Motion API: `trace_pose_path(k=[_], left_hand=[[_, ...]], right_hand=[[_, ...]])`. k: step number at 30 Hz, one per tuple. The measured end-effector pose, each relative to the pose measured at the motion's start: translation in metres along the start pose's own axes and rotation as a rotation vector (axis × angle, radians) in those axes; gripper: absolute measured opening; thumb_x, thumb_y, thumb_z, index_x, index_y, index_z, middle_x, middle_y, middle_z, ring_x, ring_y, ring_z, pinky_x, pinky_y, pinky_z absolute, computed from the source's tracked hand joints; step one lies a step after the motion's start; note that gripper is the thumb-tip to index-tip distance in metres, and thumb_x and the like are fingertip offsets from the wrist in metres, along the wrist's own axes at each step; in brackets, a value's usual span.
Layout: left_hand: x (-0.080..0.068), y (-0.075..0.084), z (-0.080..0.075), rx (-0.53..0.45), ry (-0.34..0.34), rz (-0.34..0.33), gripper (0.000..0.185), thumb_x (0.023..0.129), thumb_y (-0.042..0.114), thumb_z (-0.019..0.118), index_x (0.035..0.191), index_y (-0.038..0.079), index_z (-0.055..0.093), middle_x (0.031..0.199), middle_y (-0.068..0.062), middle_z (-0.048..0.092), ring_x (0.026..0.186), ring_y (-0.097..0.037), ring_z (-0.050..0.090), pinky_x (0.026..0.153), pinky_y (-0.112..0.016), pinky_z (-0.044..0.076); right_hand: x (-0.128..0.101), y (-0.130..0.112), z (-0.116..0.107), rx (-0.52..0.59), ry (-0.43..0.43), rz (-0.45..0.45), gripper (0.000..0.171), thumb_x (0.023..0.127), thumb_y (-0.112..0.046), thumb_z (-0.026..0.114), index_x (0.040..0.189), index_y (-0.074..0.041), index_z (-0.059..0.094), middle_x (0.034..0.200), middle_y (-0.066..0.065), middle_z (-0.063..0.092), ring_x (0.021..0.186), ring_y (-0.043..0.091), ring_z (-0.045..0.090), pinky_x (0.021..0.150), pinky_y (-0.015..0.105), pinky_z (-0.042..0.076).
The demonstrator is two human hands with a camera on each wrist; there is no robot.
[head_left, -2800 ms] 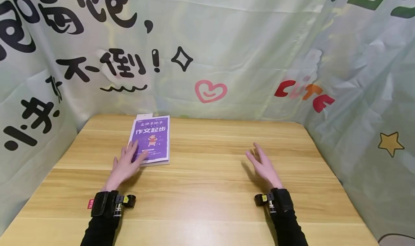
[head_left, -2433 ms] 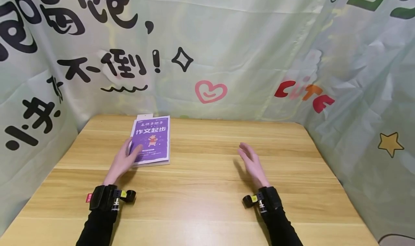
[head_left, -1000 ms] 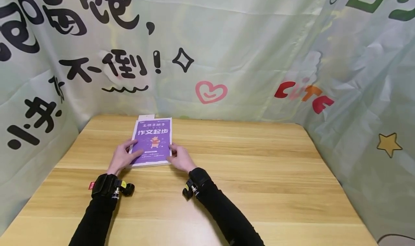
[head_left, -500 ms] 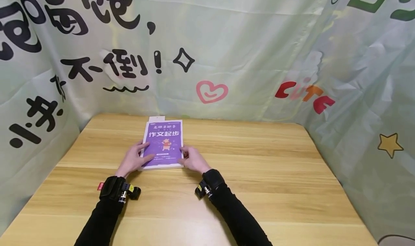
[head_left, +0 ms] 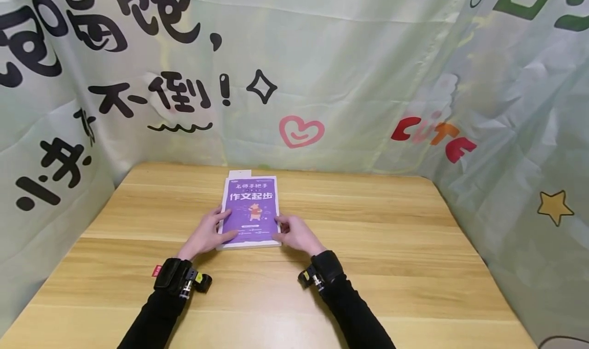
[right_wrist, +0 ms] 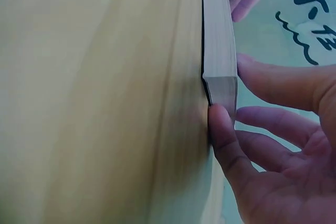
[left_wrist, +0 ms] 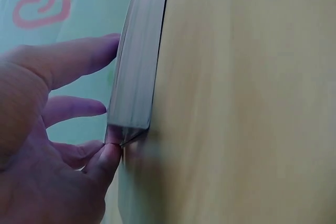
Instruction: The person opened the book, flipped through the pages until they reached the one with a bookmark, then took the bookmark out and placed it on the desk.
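A purple paperback book [head_left: 250, 239] with a cartoon figure and white Chinese lettering lies face up between my hands. My left hand [head_left: 206, 233] grips its left edge, the thumb over the cover's lower corner. On the opposite edge, my right hand [head_left: 299, 233] holds the book the same way, thumb on top. In the left wrist view, the page block [left_wrist: 134, 66] shows edge-on, with fingers pressed to its side and near corner. The right wrist view has a fingertip [right_wrist: 220, 116] at the bottom corner, low by the table. A white tab [head_left: 240, 173] sticks out past the book's top.
The wooden table [head_left: 368, 267] spreads out on all sides of the book. A pale green printed curtain [head_left: 349, 73] stands behind the table and along both sides. Black wrist cameras [head_left: 202, 282] are strapped to both forearms.
My right hand came in from the right and took the book's right edge. Gripped by both hands, the book then moved right and a little nearer to me.
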State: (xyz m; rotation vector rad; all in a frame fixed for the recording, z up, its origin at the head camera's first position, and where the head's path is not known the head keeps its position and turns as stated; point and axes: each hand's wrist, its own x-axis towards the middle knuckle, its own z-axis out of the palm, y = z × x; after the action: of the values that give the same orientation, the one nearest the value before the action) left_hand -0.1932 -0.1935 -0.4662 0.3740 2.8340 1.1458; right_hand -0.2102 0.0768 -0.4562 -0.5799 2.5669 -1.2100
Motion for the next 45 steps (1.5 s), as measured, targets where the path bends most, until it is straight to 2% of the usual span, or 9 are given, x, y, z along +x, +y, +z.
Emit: trace_pose_path(k=[12,20,26,30,33,37,42,43,45], left_hand=[[-0.004,0.021,0.021,-0.071,-0.088,0.017,0.078,0.089,0.024,0.075,0.149,-0.009,0.037,0.163,-0.037,0.011,0.149,-0.058,0.015,0.12,-0.072,0.015],[-0.01,0.034,0.032,-0.08,-0.13,0.042,0.084,0.086,0.027,0.078,0.15,-0.008,0.036,0.163,-0.035,0.007,0.149,-0.059,0.014,0.119,-0.073,0.017],[-0.014,0.043,0.043,-0.098,-0.176,0.042,0.084,0.086,0.028,0.078,0.151,-0.005,0.036,0.165,-0.032,0.002,0.15,-0.059,0.006,0.119,-0.075,0.014],[-0.016,0.049,0.049,-0.111,-0.199,0.044,0.084,0.085,0.026,0.079,0.151,-0.004,0.037,0.165,-0.032,0.001,0.151,-0.057,0.008,0.118,-0.075,0.018],[-0.018,0.055,0.054,-0.123,-0.206,0.039,0.084,0.085,0.026,0.08,0.151,-0.003,0.037,0.166,-0.03,0.001,0.151,-0.056,0.008,0.118,-0.075,0.018],[-0.02,0.062,0.06,-0.142,-0.211,0.039,0.083,0.084,0.025,0.08,0.151,-0.003,0.039,0.166,-0.029,0.001,0.152,-0.056,0.005,0.118,-0.075,0.015],[-0.024,0.067,0.067,-0.152,-0.212,0.043,0.083,0.084,0.024,0.08,0.15,-0.004,0.039,0.167,-0.028,0.001,0.152,-0.054,0.007,0.119,-0.073,0.018],[-0.025,0.068,0.068,-0.15,-0.212,0.044,0.083,0.084,0.025,0.08,0.15,-0.004,0.039,0.167,-0.028,0.001,0.152,-0.054,0.007,0.119,-0.074,0.018],[-0.026,0.07,0.07,-0.151,-0.213,0.046,0.083,0.084,0.025,0.08,0.15,-0.004,0.039,0.167,-0.028,0.001,0.152,-0.054,0.008,0.118,-0.074,0.018]], right_hand=[[-0.029,0.019,-0.017,0.045,0.019,-0.008,0.056,0.088,-0.006,0.073,0.137,0.012,0.053,0.083,0.011,0.063,0.066,0.011,0.053,0.05,0.018,0.045],[-0.049,0.027,-0.03,0.055,0.002,0.009,0.057,0.088,-0.007,0.074,0.138,0.012,0.053,0.078,0.008,0.061,0.062,0.009,0.051,0.048,0.018,0.043],[-0.064,0.034,-0.038,0.045,-0.006,0.004,0.057,0.088,-0.008,0.074,0.138,0.012,0.052,0.075,0.006,0.061,0.059,0.007,0.05,0.047,0.018,0.042],[-0.075,0.04,-0.042,0.02,0.002,-0.005,0.058,0.088,-0.009,0.075,0.136,0.013,0.053,0.076,0.008,0.063,0.059,0.005,0.05,0.047,0.018,0.043],[-0.083,0.043,-0.045,0.007,0.006,-0.013,0.058,0.088,-0.01,0.075,0.136,0.014,0.053,0.093,0.02,0.07,0.059,0.004,0.051,0.047,0.019,0.044],[-0.093,0.046,-0.047,-0.005,0.02,-0.01,0.057,0.088,-0.011,0.075,0.135,0.014,0.054,0.123,0.031,0.066,0.059,0.003,0.051,0.047,0.019,0.045],[-0.103,0.048,-0.049,-0.006,0.023,-0.006,0.057,0.087,-0.011,0.076,0.134,0.014,0.055,0.135,0.036,0.058,0.059,0.002,0.051,0.047,0.02,0.046],[-0.104,0.049,-0.05,-0.005,0.023,-0.003,0.057,0.087,-0.011,0.076,0.134,0.013,0.055,0.131,0.035,0.061,0.06,0.002,0.052,0.048,0.02,0.047],[-0.107,0.05,-0.052,0.0,0.023,-0.001,0.057,0.086,-0.011,0.077,0.133,0.013,0.055,0.134,0.037,0.058,0.06,0.002,0.053,0.048,0.02,0.048]])
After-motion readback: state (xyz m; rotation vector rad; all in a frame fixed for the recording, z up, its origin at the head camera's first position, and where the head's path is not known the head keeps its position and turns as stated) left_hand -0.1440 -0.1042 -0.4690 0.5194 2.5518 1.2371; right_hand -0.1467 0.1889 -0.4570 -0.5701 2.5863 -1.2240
